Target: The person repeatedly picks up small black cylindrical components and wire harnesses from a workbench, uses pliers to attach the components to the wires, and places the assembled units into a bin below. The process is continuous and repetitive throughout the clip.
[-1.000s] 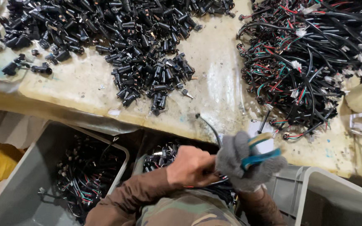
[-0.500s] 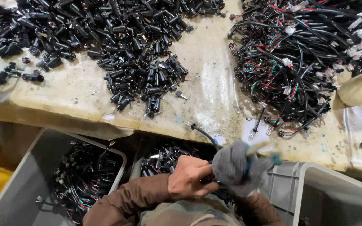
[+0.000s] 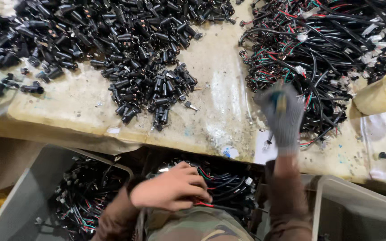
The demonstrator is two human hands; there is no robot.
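We see our grey-gloved right hand (image 3: 283, 117) has risen from the bin to the tangled black wire bundle (image 3: 322, 53) on the worn surface (image 3: 220, 89), closed around a blue-handled tool (image 3: 279, 100). Our bare left hand (image 3: 171, 187) stays low, fingers curled on cut wires (image 3: 222, 185).

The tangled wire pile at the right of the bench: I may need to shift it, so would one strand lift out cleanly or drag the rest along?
Probably drags others: the wire harnesses lie looped through each other in one dense heap. They look floppy, since the strands curve loosely. The white connectors at the ends could snag on neighbours.
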